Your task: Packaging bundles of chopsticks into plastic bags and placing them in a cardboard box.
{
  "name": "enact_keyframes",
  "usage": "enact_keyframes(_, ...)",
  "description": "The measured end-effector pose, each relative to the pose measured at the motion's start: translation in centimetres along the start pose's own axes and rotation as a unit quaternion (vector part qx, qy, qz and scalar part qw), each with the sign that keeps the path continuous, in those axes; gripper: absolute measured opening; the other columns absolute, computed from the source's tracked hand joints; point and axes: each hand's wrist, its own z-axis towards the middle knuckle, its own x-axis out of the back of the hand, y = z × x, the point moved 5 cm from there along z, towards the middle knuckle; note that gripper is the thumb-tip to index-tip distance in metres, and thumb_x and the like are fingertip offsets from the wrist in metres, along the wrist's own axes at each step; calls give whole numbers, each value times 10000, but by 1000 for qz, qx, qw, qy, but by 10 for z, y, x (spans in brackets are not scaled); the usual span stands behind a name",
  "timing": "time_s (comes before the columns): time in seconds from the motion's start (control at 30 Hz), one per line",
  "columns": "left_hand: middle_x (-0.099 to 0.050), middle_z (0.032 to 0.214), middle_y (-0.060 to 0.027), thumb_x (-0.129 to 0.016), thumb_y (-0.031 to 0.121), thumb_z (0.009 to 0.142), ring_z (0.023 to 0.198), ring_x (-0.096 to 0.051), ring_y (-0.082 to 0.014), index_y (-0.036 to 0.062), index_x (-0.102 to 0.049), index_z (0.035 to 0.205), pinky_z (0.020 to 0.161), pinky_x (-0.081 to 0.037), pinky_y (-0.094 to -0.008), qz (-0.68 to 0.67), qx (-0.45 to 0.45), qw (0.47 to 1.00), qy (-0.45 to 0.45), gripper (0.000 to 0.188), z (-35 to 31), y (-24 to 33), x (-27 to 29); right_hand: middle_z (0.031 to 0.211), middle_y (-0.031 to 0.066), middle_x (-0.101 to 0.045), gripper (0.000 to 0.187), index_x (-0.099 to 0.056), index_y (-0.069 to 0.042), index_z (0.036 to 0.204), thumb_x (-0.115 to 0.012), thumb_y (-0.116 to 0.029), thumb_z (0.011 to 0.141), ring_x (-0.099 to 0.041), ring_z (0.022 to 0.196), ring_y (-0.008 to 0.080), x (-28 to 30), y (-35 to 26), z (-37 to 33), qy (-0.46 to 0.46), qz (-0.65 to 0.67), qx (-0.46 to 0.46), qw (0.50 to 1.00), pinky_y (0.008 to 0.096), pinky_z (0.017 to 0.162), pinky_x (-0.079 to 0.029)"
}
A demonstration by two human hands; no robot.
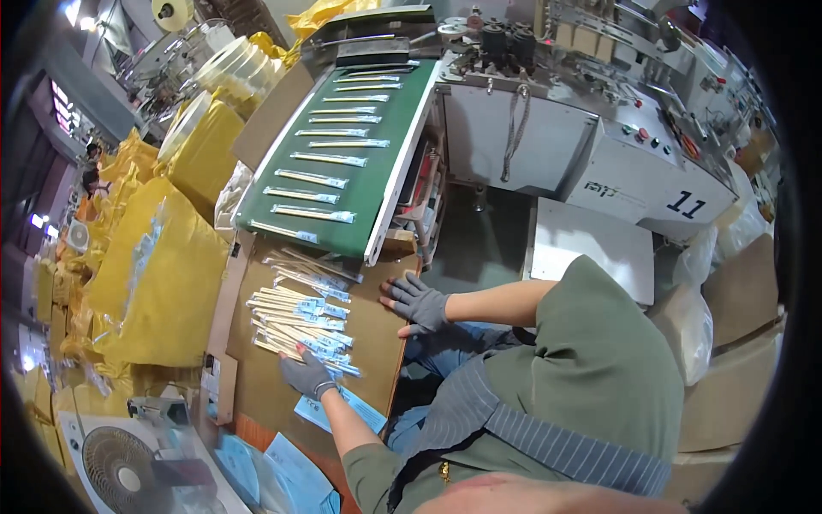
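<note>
On the brown tabletop lies a heap of wrapped chopsticks, pale wooden sticks in clear sleeves with blue print at one end. My left hand, in a grey fingerless glove, touches the near edge of this heap with its fingers apart; the packs partly hide the fingertips. At the table's right edge, my right hand wears a matching glove and rests open, fingers spread, holding nothing. A blue printed sheet lies beside my left wrist.
Beyond the table, a green conveyor belt carries several spaced-out chopstick packs. A white machine cabinet with buttons stands to the right. Yellow sacks crowd the left side. A fan and blue bags are at lower left.
</note>
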Motion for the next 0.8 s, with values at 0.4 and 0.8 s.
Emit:
enact_keyframes(0.4, -533, 1273, -238, -504, 419, 919, 1190, -489, -354, -65, -507, 1262, 1029, -357, -418, -11, 11, 1000, -22, 593, -1, -3, -5, 1492, 252, -213, 867, -274, -19, 1433, -382, -657, 857, -170, 1388, 426, 2, 0, -2, 26, -2, 0, 1000, 591, 1089, -83)
enact_keyframes(0.8, -508, 1300, -242, -519, 377, 920, 1204, -469, -372, -64, -484, 1284, 1043, -342, -423, 3, 14, 999, -38, 572, -1, -6, -4, 1429, 244, -327, 764, -341, -8, 1392, -452, -568, 885, -311, 1314, 414, 21, -8, 0, 66, 3, 17, 998, 559, 1067, -210)
